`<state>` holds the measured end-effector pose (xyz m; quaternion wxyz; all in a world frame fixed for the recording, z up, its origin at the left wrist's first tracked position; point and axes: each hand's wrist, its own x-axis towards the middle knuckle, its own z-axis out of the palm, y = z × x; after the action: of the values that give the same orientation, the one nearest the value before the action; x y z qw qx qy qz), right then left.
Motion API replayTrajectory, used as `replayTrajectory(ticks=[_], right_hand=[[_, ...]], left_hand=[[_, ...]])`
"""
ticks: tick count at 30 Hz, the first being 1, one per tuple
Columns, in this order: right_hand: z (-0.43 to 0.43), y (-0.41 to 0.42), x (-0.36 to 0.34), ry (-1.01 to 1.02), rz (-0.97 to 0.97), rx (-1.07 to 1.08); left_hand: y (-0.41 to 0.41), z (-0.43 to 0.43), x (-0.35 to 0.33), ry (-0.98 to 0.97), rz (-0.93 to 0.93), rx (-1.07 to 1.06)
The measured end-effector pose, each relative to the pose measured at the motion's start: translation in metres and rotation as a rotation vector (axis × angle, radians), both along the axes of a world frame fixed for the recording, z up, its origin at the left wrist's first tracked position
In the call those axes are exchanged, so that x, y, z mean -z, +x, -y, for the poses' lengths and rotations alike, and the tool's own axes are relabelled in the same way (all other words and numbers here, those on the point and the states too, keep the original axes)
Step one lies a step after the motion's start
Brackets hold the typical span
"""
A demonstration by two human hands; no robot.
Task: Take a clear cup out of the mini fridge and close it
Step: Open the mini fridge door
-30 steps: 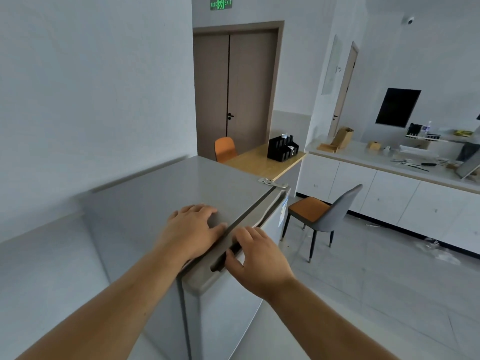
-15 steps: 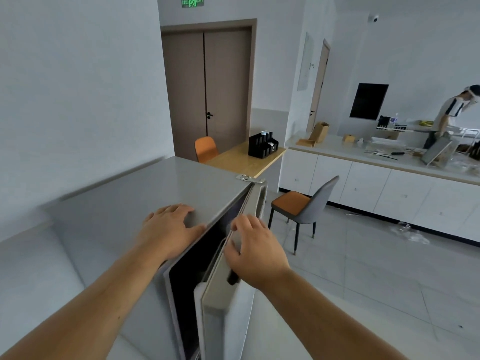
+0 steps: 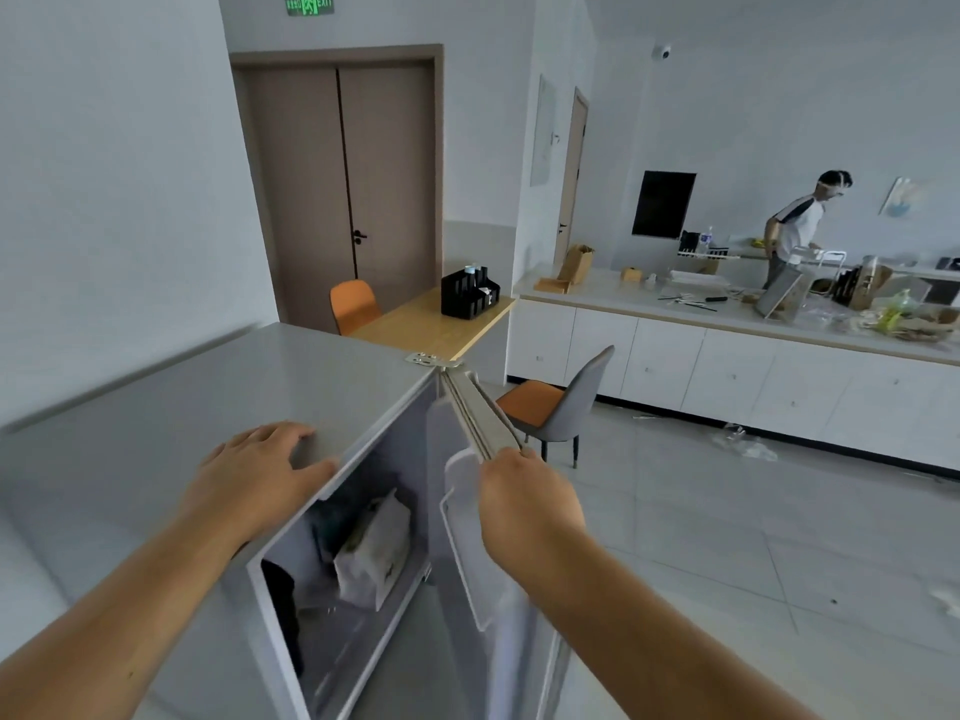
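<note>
The grey mini fridge [image 3: 218,397] stands below me with its door [image 3: 480,413] swung wide to the right. My right hand [image 3: 524,496] grips the door's top edge near its free end. My left hand [image 3: 254,475] lies flat on the fridge top by the front edge, fingers spread, holding nothing. Inside the fridge I see a white plastic bag [image 3: 374,548] and a dark object [image 3: 283,600] at the left. No clear cup is visible; part of the interior is hidden.
A grey chair with an orange seat [image 3: 563,407] stands just beyond the open door. A wooden table [image 3: 415,324] with a black organiser [image 3: 467,296] is behind the fridge. A long white counter [image 3: 727,324] runs along the right, where another person [image 3: 795,226] stands.
The fridge door went from closed to wide open, pulled right by my right hand. My left hand stayed on the fridge top. The interior has come into view.
</note>
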<state>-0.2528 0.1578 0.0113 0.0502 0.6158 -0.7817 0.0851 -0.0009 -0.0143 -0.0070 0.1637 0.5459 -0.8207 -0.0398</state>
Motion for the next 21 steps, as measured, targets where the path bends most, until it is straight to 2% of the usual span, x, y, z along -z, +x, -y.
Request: replayTrajectory(ticks=[2, 5, 10, 15, 17, 21], right_hand=[[-0.009, -0.013, 0.002, 0.035, -0.078, 0.043], [-0.02, -0.041, 0.0, 0.016, -0.09, 0.134], [-0.016, -0.105, -0.008, -0.01, 0.123, 0.289], [0.003, -0.152, -0.007, 0.069, 0.174, 0.325], [0.007, -0.16, -0.005, 0.11, 0.155, 0.313], [0.011, -0.164, 0.003, 0.28, -0.035, 0.267]], left_hand=[[0.0, 0.001, 0.001, -0.003, -0.003, -0.01], [0.0, 0.0, 0.001, -0.01, 0.003, -0.023], [0.0, -0.005, -0.003, -0.005, -0.018, -0.03], [-0.001, -0.007, -0.006, -0.003, -0.006, -0.023], [0.0, -0.008, -0.007, 0.004, 0.0, -0.018], [0.0, -0.01, -0.008, 0.008, 0.009, -0.021]])
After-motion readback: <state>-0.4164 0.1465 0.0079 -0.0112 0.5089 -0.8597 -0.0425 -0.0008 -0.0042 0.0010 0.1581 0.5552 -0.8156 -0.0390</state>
